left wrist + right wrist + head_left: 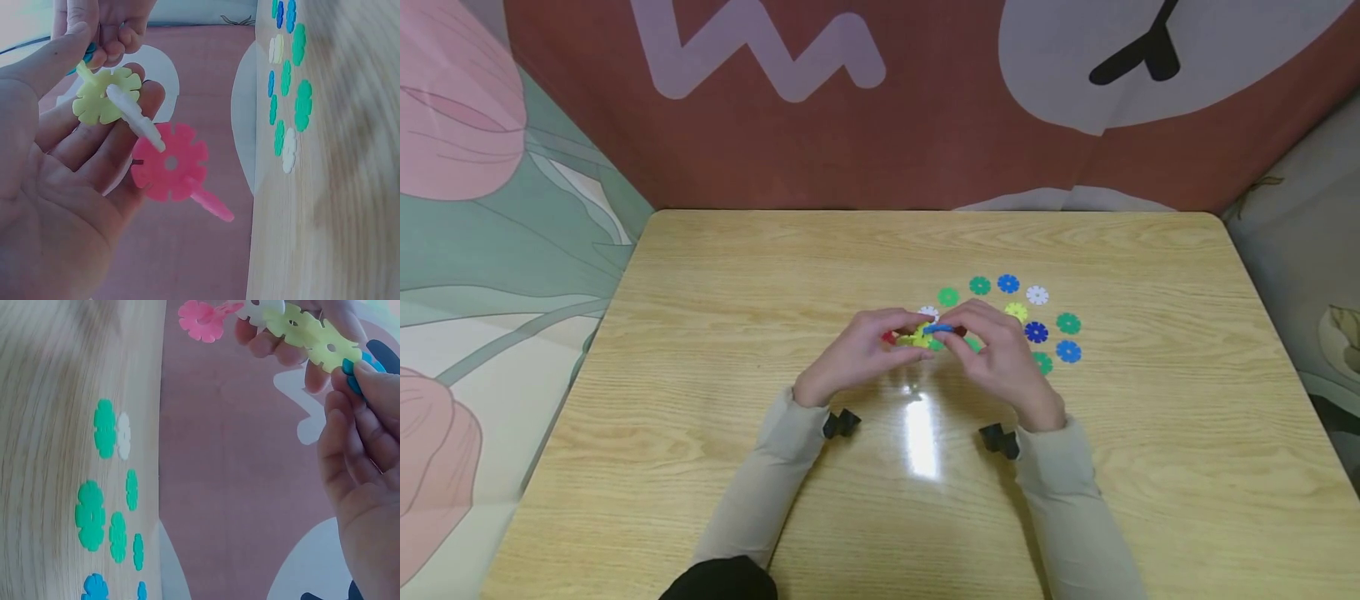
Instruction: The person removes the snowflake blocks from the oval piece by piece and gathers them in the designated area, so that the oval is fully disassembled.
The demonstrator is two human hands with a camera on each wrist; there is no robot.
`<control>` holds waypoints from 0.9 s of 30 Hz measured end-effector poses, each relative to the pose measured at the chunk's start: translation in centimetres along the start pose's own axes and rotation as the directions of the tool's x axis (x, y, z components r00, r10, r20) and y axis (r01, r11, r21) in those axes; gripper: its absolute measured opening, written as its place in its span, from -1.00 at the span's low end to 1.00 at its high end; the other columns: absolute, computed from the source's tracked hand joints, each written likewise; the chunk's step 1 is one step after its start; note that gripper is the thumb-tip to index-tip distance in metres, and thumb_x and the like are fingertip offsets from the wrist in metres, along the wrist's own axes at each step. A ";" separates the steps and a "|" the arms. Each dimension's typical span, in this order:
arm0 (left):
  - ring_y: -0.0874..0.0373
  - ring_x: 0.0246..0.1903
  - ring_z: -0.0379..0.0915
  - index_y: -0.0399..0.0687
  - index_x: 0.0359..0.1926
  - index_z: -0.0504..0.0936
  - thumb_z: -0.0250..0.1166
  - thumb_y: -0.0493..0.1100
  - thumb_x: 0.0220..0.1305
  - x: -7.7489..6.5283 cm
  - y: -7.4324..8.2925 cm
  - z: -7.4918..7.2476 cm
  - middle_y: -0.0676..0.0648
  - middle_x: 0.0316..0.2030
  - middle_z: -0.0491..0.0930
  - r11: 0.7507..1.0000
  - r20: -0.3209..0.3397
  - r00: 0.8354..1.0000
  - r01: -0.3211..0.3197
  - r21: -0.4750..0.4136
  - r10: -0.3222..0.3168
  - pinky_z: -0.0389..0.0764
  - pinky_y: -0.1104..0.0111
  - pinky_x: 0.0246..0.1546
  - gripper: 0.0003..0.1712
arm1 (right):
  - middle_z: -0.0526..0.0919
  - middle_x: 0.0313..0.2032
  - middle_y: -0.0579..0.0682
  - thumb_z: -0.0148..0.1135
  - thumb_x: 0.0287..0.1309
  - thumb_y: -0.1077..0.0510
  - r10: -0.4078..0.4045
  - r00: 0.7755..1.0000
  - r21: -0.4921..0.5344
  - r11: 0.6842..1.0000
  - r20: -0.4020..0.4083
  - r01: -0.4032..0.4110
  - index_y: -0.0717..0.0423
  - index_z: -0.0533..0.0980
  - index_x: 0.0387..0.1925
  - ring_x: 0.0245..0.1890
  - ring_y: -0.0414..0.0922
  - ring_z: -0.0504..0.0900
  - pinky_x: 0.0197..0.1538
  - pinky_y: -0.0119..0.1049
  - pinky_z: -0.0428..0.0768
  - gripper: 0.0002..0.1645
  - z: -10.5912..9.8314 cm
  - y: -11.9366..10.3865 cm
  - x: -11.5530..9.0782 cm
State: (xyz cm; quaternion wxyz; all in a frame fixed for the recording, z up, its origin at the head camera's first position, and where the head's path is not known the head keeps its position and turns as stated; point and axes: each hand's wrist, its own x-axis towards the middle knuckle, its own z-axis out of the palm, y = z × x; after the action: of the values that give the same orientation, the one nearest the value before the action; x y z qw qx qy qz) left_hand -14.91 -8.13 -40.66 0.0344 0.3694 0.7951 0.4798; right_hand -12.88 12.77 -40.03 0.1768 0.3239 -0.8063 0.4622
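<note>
Pale sleeves [1075, 475] extend over the wooden surface [700, 317]; above it, the left hand [872, 346] holds a chain of pink, white and yellow discs [284, 329], while the right hand [1000, 358] pinches a blue disc [938, 328] at its yellow end. Those links look done; whether the blue disc is seated I cannot tell, and loose discs [1068, 323] lie beyond, unjoined.

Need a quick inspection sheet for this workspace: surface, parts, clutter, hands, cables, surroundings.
Surface: wood-grain table, with bright glare near the middle.
Job's things: a chain of discs in pink, white and yellow; loose discs in green, blue, white and yellow on the table.
Clutter: nothing seen.
Hands: left hand holds the chain; right hand pinches a blue disc.
Cables: nothing seen.
Surroundings: red patterned backdrop behind; floral print at left.
</note>
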 end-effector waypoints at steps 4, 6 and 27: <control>0.20 -0.22 0.57 -0.18 0.05 0.63 0.44 -0.25 0.10 0.0 0.0 0.0 -0.09 -0.15 0.70 1.000 -0.001 1.000 -0.001 0.004 0.001 0.63 0.32 -0.24 -0.56 | 0.71 -0.33 0.02 0.36 -0.06 0.50 0.011 1.000 -0.011 1.000 -0.003 -0.011 0.22 0.63 -0.35 -0.36 -0.17 0.60 -0.25 -0.49 0.54 -0.78 0.1 0.0 0.0; 0.21 -0.22 0.56 -0.17 0.05 0.63 0.43 -0.24 0.12 0.0 0.0 0.0 -0.08 -0.14 0.70 1.000 0.001 1.000 0.002 0.005 -0.002 0.62 0.32 -0.24 -0.57 | 0.71 -0.33 0.02 0.35 -0.05 0.51 0.011 1.000 -0.009 1.000 -0.003 -0.011 0.23 0.63 -0.35 -0.34 -0.16 0.60 -0.23 -0.47 0.55 -0.78 0.1 -0.1 0.0; 0.26 -0.30 0.53 -0.15 0.02 0.66 0.41 -0.21 0.15 0.1 0.1 0.1 -0.08 -0.13 0.71 1.000 -0.005 1.000 -0.005 -0.004 0.005 0.57 0.40 -0.37 -0.62 | 0.70 -0.33 0.04 0.29 0.07 0.43 -0.020 1.000 0.001 1.000 -0.016 0.020 0.31 0.60 -0.34 -0.38 -0.17 0.55 -0.26 -0.50 0.52 -0.92 0.3 0.1 -0.1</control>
State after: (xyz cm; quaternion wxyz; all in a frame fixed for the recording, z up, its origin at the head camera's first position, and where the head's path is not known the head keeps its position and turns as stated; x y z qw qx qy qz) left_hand -14.84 -7.97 -40.62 0.0321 0.3700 0.7933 0.4824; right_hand -12.87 12.52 -40.28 0.1875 0.3284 -0.8013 0.4636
